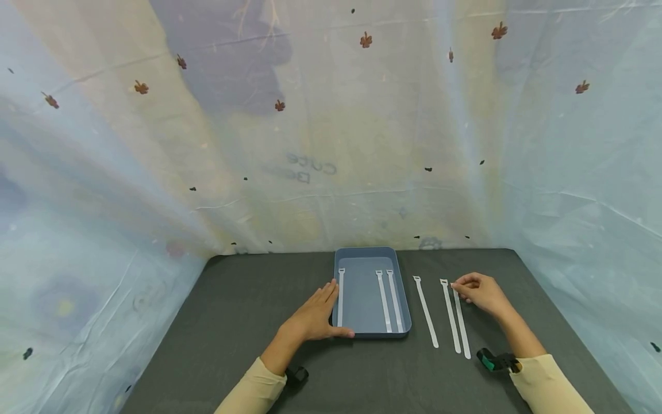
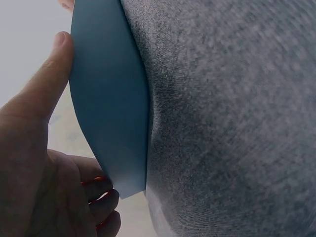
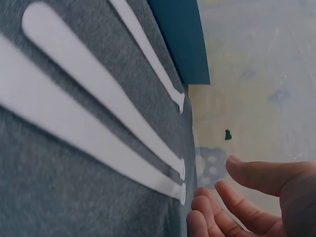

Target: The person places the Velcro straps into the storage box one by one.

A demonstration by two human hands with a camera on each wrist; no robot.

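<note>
My left hand (image 1: pixel 316 313) rests against the near left corner of a blue-grey tray (image 1: pixel 362 299). Its fingers lie along the left rim and its thumb (image 2: pixel 57 64) touches the front wall. Inside the tray lie three white cable ties with slotted heads, one along the left (image 1: pixel 341 299) and two at the right. Three more lie on the table, right of the tray. My right hand (image 1: pixel 481 292) is at the head of the rightmost cable tie (image 1: pixel 462 325); in the right wrist view its thumb and fingers are apart, just beyond that head. Left of it lie a middle cable tie (image 1: pixel 450 316) and another (image 1: pixel 426 313).
The dark grey cloth-covered table (image 1: pixel 248 299) reaches back to a pale printed plastic sheet (image 1: pixel 331 144), which also hangs along both sides. A black device with a green part (image 1: pixel 488 360) is on the right wrist, and a black one (image 1: pixel 297 376) on the left.
</note>
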